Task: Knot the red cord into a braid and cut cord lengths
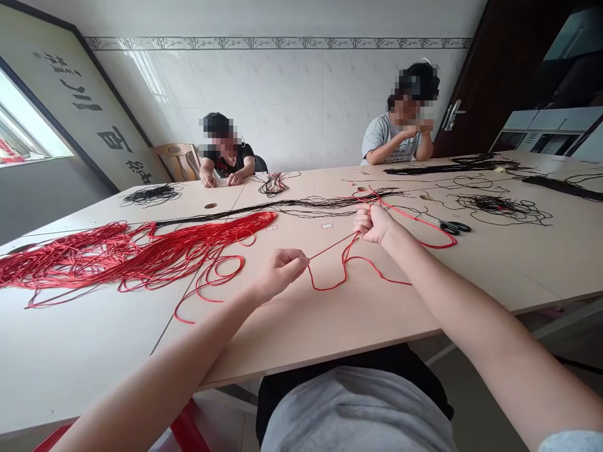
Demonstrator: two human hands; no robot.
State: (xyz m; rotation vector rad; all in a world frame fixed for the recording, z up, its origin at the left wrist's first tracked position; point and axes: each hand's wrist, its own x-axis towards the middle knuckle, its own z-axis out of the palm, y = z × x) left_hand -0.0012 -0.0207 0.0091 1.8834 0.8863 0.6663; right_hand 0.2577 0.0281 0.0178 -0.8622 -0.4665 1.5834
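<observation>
A red cord (332,245) runs taut between my two hands above the table. My left hand (284,271) is closed, pinching the cord between thumb and finger. Farther out and to the right, my right hand (372,223) makes a fist around the same cord, with strands coming out above and below it. Slack loops of it hang down and lie on the tabletop under the hands. Left of my left hand spreads a large bundle of red cord (188,248). What lies inside each fist is partly hidden by the fingers.
Black-handled scissors (455,226) lie right of my right hand. Black cord bundles (301,206) stretch across the table (301,351), with a tangled black pile (502,208) at the right. Across from me sit two people, one in black (226,163), one in grey (384,135).
</observation>
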